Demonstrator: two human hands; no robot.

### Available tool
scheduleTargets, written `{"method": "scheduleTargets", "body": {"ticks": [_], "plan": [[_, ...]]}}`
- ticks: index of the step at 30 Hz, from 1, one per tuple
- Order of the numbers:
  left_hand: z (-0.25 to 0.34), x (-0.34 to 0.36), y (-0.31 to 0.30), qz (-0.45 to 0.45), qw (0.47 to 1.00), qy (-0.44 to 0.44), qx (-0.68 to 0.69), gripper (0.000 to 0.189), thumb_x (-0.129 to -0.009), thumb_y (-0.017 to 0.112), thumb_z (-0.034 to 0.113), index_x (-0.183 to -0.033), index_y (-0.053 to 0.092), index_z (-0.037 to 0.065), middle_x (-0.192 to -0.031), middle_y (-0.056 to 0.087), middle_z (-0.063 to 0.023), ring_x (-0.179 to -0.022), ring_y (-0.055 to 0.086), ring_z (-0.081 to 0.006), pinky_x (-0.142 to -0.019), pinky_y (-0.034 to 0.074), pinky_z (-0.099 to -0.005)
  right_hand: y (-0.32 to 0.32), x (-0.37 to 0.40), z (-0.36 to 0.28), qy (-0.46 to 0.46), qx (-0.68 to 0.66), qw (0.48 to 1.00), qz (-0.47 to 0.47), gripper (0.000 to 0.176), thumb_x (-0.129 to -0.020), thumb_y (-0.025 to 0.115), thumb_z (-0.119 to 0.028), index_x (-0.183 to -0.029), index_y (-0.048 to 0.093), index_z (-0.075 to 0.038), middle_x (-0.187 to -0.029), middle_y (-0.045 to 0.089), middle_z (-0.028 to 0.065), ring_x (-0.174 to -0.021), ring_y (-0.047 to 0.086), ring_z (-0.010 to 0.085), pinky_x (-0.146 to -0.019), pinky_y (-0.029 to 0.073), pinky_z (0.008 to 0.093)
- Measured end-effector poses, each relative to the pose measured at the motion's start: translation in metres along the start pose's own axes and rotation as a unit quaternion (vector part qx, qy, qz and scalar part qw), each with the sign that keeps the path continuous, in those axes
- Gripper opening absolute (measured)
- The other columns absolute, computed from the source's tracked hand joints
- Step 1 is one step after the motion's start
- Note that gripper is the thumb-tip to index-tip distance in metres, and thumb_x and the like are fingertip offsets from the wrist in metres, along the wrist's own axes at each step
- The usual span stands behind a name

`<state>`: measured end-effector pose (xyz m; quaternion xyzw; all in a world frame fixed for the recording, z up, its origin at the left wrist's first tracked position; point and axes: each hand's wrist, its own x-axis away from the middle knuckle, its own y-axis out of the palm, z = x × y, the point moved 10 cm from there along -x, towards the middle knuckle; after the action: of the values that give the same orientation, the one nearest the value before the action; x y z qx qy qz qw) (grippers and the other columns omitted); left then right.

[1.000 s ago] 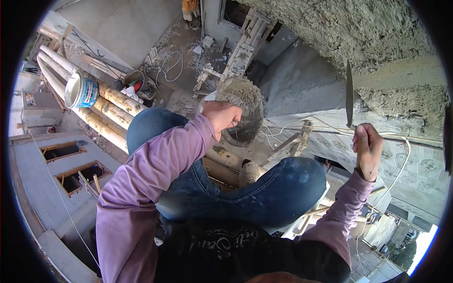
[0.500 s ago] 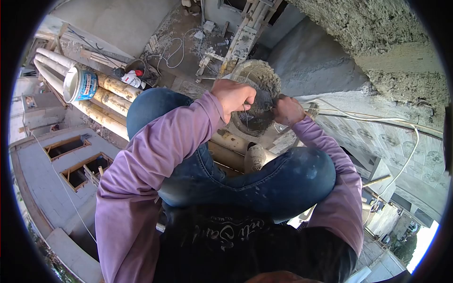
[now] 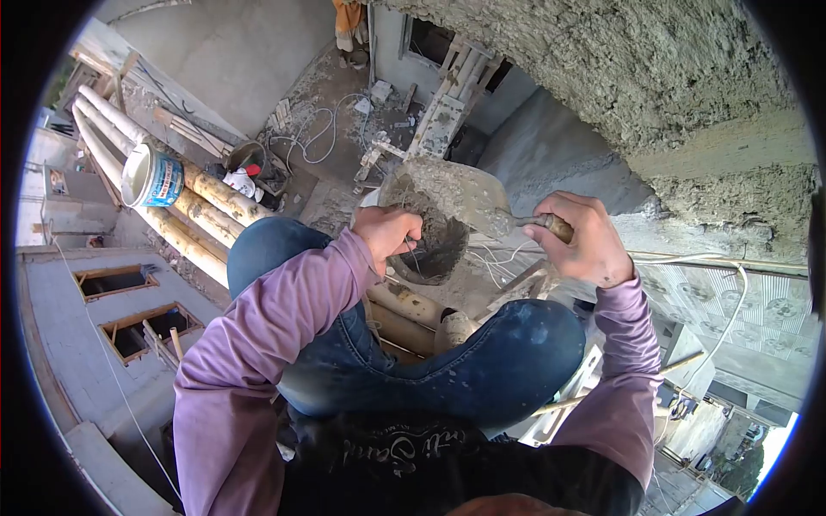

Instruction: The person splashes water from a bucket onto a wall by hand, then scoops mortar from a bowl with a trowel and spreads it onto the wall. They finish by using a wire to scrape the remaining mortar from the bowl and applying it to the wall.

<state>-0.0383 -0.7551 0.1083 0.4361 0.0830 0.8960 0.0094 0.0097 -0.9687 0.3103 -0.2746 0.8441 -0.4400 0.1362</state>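
My right hand (image 3: 583, 237) is closed round the wooden handle of a trowel (image 3: 469, 193). The broad, mortar-smeared blade points left over the mouth of a bucket. That bucket (image 3: 434, 271) holds grey wet mortar and sits just beyond my knees. At its left side, my left hand (image 3: 389, 237) is closed on the thin wire handle of the bucket. Part of the bucket's rim is hidden behind the blade.
Bamboo poles (image 3: 206, 185) run left, with a white and blue bucket (image 3: 152, 176) on them. Rough mortar covers the wall (image 3: 688, 95) at upper right. A hose (image 3: 323, 138) lies on the ground below. Another person's legs (image 3: 348, 26) show at the top.
My right hand has come up and right out of the bucket, lifting the trowel into view above it. My left hand has shifted slightly left and down. A person's legs have come into view.
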Motion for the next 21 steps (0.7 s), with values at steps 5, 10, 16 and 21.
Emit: {"method": "scheduleTargets", "body": {"ticks": [5, 10, 16, 21], "plan": [[0.008, 0.01, -0.01, 0.036, 0.999, 0.003, 0.039, 0.011, -0.076, 0.071, 0.003, -0.084, 0.063, 0.0, -0.091, 0.058, -0.006, -0.085, 0.064, -0.0197, -0.081, 0.06, -0.0301, -0.018, -0.03, -0.011, 0.054, -0.237, 0.958, -0.154, 0.013, -0.091, 0.073, -0.012, -0.09, 0.068, 0.001, -0.071, 0.065, 0.0051, -0.057, 0.059, 0.0079, -0.05, 0.043, 0.0256], [0.007, 0.0, -0.009, 0.041, 0.997, -0.009, 0.06, 0.011, -0.077, 0.07, 0.002, -0.085, 0.062, 0.0, -0.091, 0.058, -0.0056, -0.083, 0.063, -0.0194, -0.079, 0.059, -0.0306, -0.053, -0.03, 0.081, 0.225, -0.106, 0.965, 0.08, 0.031, -0.1, 0.059, -0.026, -0.086, 0.064, 0.001, -0.065, 0.059, 0.0023, -0.053, 0.054, 0.0089, -0.048, 0.041, 0.0236], [0.013, 0.001, 0.001, -0.019, 0.999, 0.013, 0.023, 0.008, -0.079, 0.071, 0.006, -0.075, 0.065, 0.001, -0.087, 0.062, -0.0059, -0.083, 0.063, -0.017, -0.078, 0.058, -0.0311, -0.045, 0.118, 0.049, 0.329, 0.012, 0.936, 0.126, 0.013, -0.09, 0.065, -0.009, -0.085, 0.064, 0.003, -0.061, 0.058, 0.0101, -0.05, 0.056, 0.0149, -0.05, 0.043, 0.0294], [0.01, -0.021, 0.012, -0.064, 0.992, 0.09, -0.059, 0.009, -0.078, 0.07, 0.007, -0.074, 0.065, 0.002, -0.08, 0.063, -0.0055, -0.072, 0.063, -0.0158, -0.074, 0.057, -0.0296, 0.076, 0.032, 0.095, 0.144, 0.195, 0.968, -0.067, 0.022, -0.079, 0.071, -0.021, -0.088, 0.071, -0.001, -0.087, 0.067, 0.022, -0.084, 0.067, 0.0422, -0.077, 0.055, 0.0476]]}}
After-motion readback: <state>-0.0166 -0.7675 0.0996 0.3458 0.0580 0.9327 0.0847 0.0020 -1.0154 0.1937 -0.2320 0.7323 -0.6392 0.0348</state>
